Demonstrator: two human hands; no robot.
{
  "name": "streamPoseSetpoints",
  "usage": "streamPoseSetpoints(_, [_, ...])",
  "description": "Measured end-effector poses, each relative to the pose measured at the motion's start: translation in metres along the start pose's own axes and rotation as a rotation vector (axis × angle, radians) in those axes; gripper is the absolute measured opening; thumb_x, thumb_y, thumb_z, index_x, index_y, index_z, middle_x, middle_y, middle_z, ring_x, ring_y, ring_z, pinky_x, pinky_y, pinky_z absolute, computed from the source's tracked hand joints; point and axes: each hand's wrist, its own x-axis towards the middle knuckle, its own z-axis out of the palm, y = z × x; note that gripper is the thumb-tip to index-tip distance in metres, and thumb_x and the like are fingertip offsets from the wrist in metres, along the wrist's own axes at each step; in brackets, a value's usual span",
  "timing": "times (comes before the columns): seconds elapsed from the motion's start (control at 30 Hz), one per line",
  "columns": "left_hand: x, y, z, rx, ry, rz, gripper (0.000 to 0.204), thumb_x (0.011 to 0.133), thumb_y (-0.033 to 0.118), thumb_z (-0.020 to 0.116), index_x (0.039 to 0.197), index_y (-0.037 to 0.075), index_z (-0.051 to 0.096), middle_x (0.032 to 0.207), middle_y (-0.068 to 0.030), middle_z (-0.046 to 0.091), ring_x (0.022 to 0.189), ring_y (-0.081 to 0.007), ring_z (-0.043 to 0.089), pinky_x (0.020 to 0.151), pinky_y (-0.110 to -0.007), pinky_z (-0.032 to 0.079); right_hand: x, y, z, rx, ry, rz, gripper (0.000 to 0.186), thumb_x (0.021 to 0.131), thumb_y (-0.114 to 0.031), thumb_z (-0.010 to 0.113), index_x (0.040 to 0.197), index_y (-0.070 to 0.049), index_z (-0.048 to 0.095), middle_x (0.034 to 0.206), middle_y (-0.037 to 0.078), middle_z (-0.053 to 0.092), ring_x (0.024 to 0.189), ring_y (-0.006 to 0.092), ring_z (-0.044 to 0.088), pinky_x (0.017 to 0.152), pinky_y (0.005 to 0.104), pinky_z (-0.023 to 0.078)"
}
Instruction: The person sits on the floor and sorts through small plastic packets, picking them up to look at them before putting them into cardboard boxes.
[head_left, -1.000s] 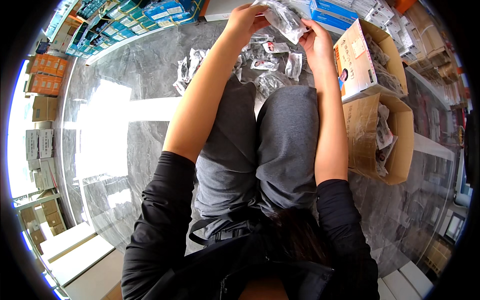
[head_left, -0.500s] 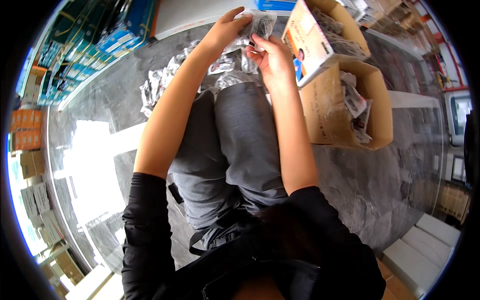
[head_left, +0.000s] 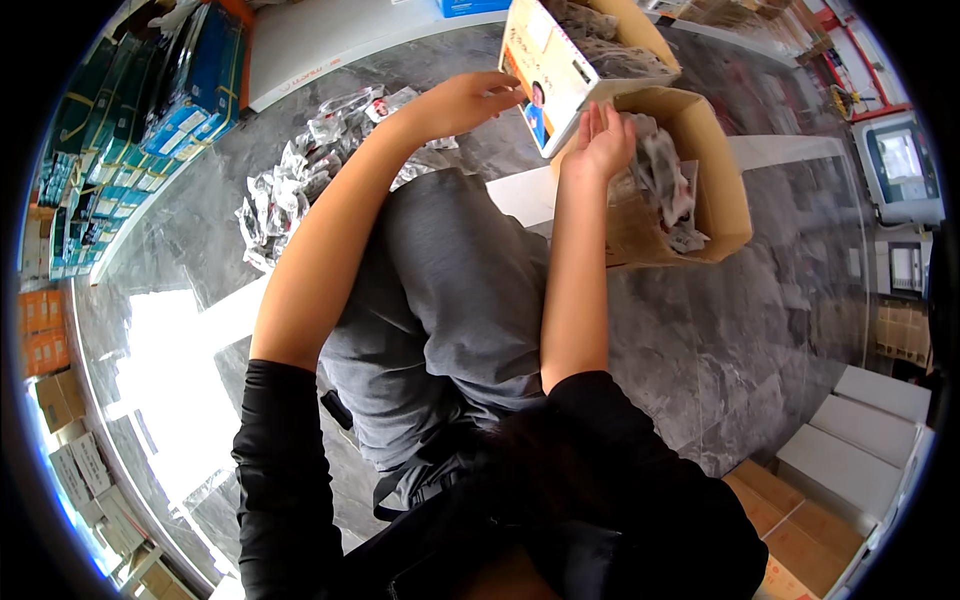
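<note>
My right hand is over the near left edge of an open brown cardboard box, fingers stretched out and apart. Clear plastic packets with small parts inside lie in that box, right beside this hand. To the left, my left hand hovers with loosely bent fingers, nothing visible between them. Its fingertips are close to the printed side of a white and orange carton. Beyond my left forearm, a heap of similar clear packets is spread on the floor, partly hidden by that arm.
The printed carton also holds packets. Blue and green stacked packs line the far left beside a white platform. Orange boxes stand at the left rim. White boxes and brown cartons sit at the lower right.
The clear packet both hands held is no longer in them. My right hand moved right to the brown box and spread its fingers; my left came away, nearer. The view has shifted right.
</note>
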Motion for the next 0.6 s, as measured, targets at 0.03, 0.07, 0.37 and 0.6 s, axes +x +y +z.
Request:
streamPoseSetpoints(0.03, [0.002, -0.007, 0.0, 0.029, -0.018, -0.008, 0.046, 0.085, 0.038, 0.047, 0.119, 0.006, 0.047, 0.097, -0.0073, 0.059, 0.082, -0.0143, 0.056, 0.069, -0.027, 0.043, -0.001, 0.007, 0.0, -0.029, -0.071, 0.048, 0.042, 0.075, -0.004, 0.056, 0.113, 0.0, 0.04, 0.097, 0.012, 0.054, 0.078, 0.0199, 0.058, 0.073, 0.0307, 0.046])
streamPoseSetpoints(0.07, [0.003, -0.014, -0.001, 0.059, -0.036, -0.02, 0.047, 0.085, 0.039, 0.048, 0.119, 0.006, 0.047, 0.097, -0.0078, 0.059, 0.082, -0.015, 0.056, 0.069, -0.027, 0.043, -0.005, 0.015, 0.001, -0.057, -0.141, 0.101, 0.043, 0.074, -0.003, 0.056, 0.114, -0.001, 0.04, 0.096, 0.012, 0.054, 0.078, 0.0201, 0.058, 0.073, 0.0303, 0.045])
streamPoseSetpoints(0.37, [-0.038, -0.076, -0.064, 0.207, -0.24, -0.385, 0.045, 0.085, 0.039, 0.044, 0.119, 0.01, 0.046, 0.113, -0.0045, 0.052, 0.079, -0.0134, 0.059, 0.067, -0.027, 0.044, -0.03, 0.101, 0.015, -0.443, -0.694, 0.449, 0.023, 0.078, -0.006, 0.049, 0.101, -0.001, 0.051, 0.082, 0.01, 0.061, 0.071, 0.0174, 0.06, 0.065, 0.0272, 0.045])
streamPoseSetpoints(0.6, [-0.093, -0.138, -0.109, -0.01, -0.017, -0.581, 0.038, 0.086, 0.037, 0.039, 0.116, 0.017, 0.049, 0.107, -0.0036, 0.056, 0.084, -0.0145, 0.059, 0.067, -0.03, 0.044, -0.036, 0.195, 0.016, -0.834, -0.94, 0.603, 0.023, 0.078, -0.011, 0.053, 0.098, -0.001, 0.053, 0.078, 0.009, 0.061, 0.069, 0.0147, 0.059, 0.06, 0.0244, 0.046])
